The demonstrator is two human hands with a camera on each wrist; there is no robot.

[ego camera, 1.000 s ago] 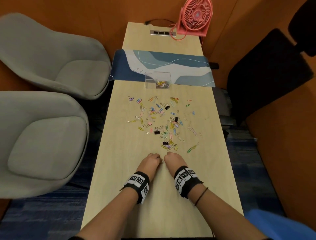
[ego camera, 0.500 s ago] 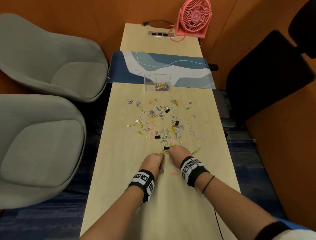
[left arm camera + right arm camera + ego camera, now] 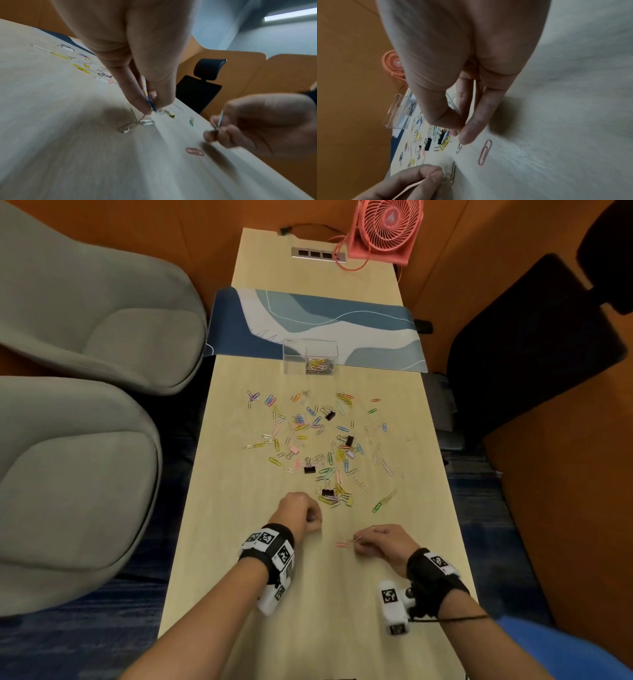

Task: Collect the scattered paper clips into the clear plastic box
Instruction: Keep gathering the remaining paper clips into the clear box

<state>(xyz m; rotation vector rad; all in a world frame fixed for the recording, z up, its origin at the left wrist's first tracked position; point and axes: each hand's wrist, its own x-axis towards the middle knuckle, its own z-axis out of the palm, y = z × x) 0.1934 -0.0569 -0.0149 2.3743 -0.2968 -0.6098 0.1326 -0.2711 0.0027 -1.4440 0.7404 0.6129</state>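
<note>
Many coloured paper clips [image 3: 318,440] and a few black binder clips lie scattered mid-table. The clear plastic box [image 3: 310,356] stands beyond them at the mat's edge, with some clips in its right end. My left hand [image 3: 317,517] is curled just short of the pile. In the left wrist view it [image 3: 150,108] pinches a blue clip, and linked silver clips [image 3: 137,123] dangle from it. My right hand [image 3: 358,541] hovers nearer and to the right, pinching thin clips between thumb and fingers [image 3: 460,129]. A pink clip [image 3: 342,544] lies on the table beside it.
A blue patterned desk mat [image 3: 342,316] crosses the table behind the box. A pink fan [image 3: 383,231] and a socket strip [image 3: 317,254] stand at the far end. Grey armchairs [image 3: 85,302] line the left side and a black office chair [image 3: 534,330] the right.
My right hand reached to the pile's near edge, then drew back toward me and to the right with clips in its pinch. The left hand stayed curled near the pile.
</note>
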